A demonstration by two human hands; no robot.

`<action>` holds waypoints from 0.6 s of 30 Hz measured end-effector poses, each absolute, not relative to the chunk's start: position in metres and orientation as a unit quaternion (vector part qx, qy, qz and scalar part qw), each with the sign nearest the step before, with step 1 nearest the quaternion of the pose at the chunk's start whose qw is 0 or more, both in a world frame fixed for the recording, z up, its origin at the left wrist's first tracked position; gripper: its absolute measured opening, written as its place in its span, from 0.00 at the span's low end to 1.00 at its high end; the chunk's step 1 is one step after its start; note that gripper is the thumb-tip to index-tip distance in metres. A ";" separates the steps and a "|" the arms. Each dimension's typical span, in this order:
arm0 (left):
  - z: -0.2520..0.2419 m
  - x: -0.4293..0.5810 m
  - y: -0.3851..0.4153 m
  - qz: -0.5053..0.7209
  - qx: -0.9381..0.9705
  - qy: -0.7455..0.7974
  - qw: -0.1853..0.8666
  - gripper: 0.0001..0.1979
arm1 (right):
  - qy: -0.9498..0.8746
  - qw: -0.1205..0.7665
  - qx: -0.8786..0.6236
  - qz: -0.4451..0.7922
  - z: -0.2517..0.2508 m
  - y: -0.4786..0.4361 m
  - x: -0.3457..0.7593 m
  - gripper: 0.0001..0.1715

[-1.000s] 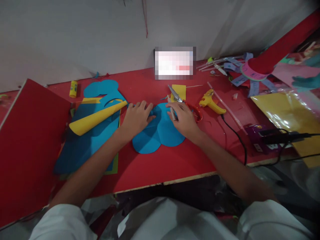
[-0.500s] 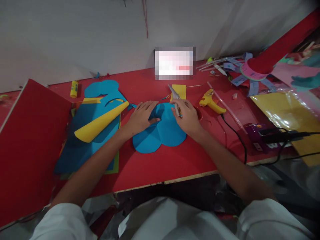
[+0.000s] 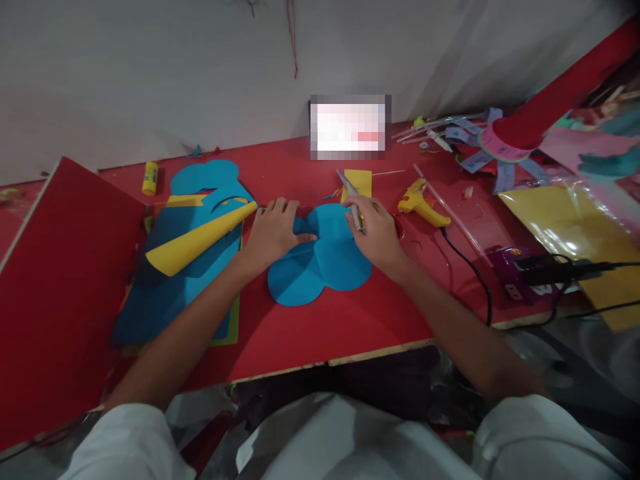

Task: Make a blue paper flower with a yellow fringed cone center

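A blue paper cut-out with rounded lobes [image 3: 323, 263] lies on the red table [image 3: 320, 327]. My left hand [image 3: 273, 233] presses flat on its left upper part, fingers together and stretched. My right hand [image 3: 376, 230] rests on the cut-out's right upper edge and grips a pen-like tool [image 3: 356, 217], its tip on the paper. The scissors are mostly hidden under that hand; only a blade tip [image 3: 344, 178] and a bit of red handle show.
A yellow paper cone [image 3: 197, 240] lies on blue sheets [image 3: 175, 280] at the left, beside a red board [image 3: 60, 287]. A yellow glue gun [image 3: 423, 203] with a black cord, a glue stick [image 3: 149, 178], a yellow paper square [image 3: 361, 181] and craft clutter sit to the right.
My right hand has shifted up onto the cut-out's edge and taken up the pen-like tool. My left hand slid slightly along the paper's top.
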State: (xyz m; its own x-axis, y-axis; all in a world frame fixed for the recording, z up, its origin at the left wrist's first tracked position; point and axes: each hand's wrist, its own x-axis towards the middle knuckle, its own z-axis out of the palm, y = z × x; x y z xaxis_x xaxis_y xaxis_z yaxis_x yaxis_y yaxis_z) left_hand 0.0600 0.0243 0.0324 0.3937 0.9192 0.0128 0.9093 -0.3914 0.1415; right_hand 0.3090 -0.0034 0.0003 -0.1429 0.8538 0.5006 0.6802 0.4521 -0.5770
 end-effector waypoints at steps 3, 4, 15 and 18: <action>0.034 0.056 0.028 0.029 0.828 0.555 0.070 0.39 | -0.750 0.404 -0.512 0.107 -0.001 -0.003 0.309 0.13; 0.035 0.055 0.029 0.025 0.830 0.552 0.073 0.36 | -0.750 0.404 -0.513 0.106 -0.001 -0.003 0.309 0.13; 0.033 0.051 0.030 0.030 0.827 0.560 0.035 0.34 | -0.752 0.396 -0.517 0.097 -0.006 -0.001 0.312 0.13; 0.024 0.044 0.037 0.061 0.842 0.535 0.031 0.31 | -0.751 0.405 -0.511 0.102 -0.007 -0.001 0.312 0.12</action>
State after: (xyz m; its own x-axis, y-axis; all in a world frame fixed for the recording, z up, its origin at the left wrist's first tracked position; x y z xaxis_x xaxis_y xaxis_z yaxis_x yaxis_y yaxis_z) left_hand 0.0442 0.0372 0.0238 0.4208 0.9044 0.0702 0.8969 -0.4264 0.1174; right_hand 0.3122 -0.0006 -0.0075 -0.1499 0.8509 0.5035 0.6855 0.4564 -0.5672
